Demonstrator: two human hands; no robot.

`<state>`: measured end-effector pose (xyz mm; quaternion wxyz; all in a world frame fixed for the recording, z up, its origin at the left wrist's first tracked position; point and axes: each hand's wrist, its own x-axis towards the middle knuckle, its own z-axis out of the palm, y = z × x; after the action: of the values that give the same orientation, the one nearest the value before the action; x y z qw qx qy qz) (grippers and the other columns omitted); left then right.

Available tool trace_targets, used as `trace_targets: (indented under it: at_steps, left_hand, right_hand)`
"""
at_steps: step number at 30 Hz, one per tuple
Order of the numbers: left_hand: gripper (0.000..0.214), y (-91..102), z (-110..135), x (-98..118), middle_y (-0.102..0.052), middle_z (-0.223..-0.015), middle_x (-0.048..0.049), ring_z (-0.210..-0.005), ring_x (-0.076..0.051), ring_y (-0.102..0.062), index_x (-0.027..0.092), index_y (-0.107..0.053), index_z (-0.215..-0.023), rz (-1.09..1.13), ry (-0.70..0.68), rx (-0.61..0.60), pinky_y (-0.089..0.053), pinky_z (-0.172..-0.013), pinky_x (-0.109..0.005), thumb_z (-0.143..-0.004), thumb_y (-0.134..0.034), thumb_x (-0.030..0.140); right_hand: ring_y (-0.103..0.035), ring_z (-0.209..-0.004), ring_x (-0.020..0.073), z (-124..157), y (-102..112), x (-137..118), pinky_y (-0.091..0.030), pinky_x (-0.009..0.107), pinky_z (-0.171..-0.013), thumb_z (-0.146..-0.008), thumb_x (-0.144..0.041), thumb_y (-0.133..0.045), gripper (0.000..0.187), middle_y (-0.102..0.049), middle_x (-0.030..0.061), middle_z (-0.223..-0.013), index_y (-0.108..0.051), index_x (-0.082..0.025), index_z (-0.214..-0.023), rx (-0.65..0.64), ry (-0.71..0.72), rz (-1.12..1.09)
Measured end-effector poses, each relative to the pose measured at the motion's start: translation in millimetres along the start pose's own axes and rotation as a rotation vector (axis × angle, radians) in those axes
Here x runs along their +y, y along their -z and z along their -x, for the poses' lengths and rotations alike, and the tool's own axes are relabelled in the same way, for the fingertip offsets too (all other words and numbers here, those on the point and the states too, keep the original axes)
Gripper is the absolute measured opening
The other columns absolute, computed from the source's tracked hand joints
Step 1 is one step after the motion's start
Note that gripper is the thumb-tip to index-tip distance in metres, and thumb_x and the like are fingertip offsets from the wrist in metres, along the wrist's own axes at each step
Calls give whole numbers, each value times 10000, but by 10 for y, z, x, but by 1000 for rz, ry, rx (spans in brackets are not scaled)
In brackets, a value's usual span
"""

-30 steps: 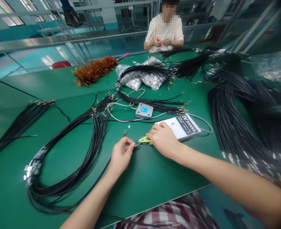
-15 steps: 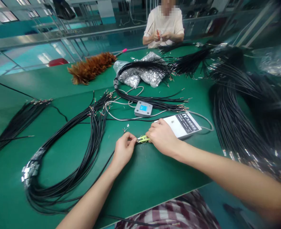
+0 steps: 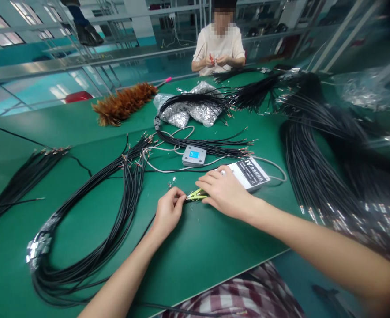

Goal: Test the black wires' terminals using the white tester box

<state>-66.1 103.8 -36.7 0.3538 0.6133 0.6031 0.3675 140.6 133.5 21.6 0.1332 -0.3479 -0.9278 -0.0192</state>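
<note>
My left hand (image 3: 170, 206) pinches the end of a black cable (image 3: 148, 224) between thumb and fingertips. The cable runs back under my left forearm. Just right of those fingertips is a small yellow-green clip (image 3: 196, 194), its tip touching or very near the cable end. My right hand (image 3: 226, 192) grips the clip from the right, thumb below and fingers above, with its two arms spread in a V. Behind this hand lies a white box (image 3: 251, 172) with a black label, partly covered by the hand. Bits of wire (image 3: 172, 181) lie above my left hand.
A looped cable bundle (image 3: 62, 203) lies left, another cable bundle (image 3: 310, 163) right. A grey box with a blue screen (image 3: 194, 155) sits mid-table. Behind are bags of metal parts (image 3: 204, 110) and a feather duster (image 3: 125, 104). A person (image 3: 219, 46) works across the green table (image 3: 195, 260).
The clip's arms have spread apart under my right hand, whose thumb has dropped away from the fingers. The view has tilted up slightly. My left hand keeps its pinch on the cable.
</note>
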Motion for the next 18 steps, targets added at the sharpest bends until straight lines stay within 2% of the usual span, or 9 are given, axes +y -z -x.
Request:
trace_targets:
  at_steps: [2, 5, 6, 8, 11, 15, 18]
  left_hand:
    - [146, 18, -7, -5, -547, -642, 27, -542, -113, -497, 185, -543, -721, -11, -29, -11, -351, -527, -215, -815, -527, 297]
    - [155, 32, -15, -18, -548, -642, 26, -554, -121, -513, 185, -547, -723, -9, -59, -19, -367, -545, -222, -822, -530, 302]
    - [153, 34, -18, -25, -547, -644, 25, -558, -123, -518, 185, -546, -727, -6, -66, -19, -370, -547, -224, -824, -529, 303]
    - [149, 35, -22, -38, -546, -646, 24, -561, -127, -524, 186, -542, -737, -3, -77, -20, -373, -545, -226, -828, -524, 302]
    - [148, 39, -24, -52, -549, -654, 22, -563, -126, -523, 186, -539, -748, -15, -83, -31, -375, -542, -224, -838, -515, 301]
    - [150, 61, -7, -68, -552, -647, 24, -556, -122, -514, 187, -547, -743, -58, -82, -45, -373, -541, -221, -839, -518, 298]
    - [153, 128, 13, -103, -535, -625, 31, -538, -118, -495, 189, -550, -734, -91, -75, -38, -362, -530, -218, -840, -518, 294]
  right_hand:
    - [-590, -1070, 233, 219, 86, 104, -330, 398, -896, -936, -227, -579, 218, -693, 65, -1182, -604, -197, -1150, 168, -51, -78]
    - [-611, -1041, 213, 608, 160, 203, -383, 363, -868, -944, -174, -537, 129, -719, 51, -1122, -616, -202, -1042, 410, -213, -158]
    - [-608, -1043, 212, 719, 160, 202, -393, 359, -870, -939, -169, -538, 113, -719, 56, -1118, -611, -198, -1021, 442, -246, -169]
    - [-598, -1064, 212, 870, 124, 152, -398, 356, -884, -937, -154, -528, 93, -707, 63, -1158, -603, -197, -972, 414, -242, -187]
    - [-589, -1089, 208, 921, 28, 47, -384, 354, -894, -947, -144, -507, 115, -704, 48, -1179, -602, -202, -917, 352, -194, -179]
    - [-619, -996, 192, 881, -79, 36, -362, 351, -846, -951, -164, -527, 117, -751, 9, -1038, -630, -218, -959, 380, -172, -99]
    - [-627, -949, 189, 885, -137, 77, -343, 364, -851, -946, -180, -550, 115, -759, -5, -1011, -646, -231, -987, 413, -178, -79]
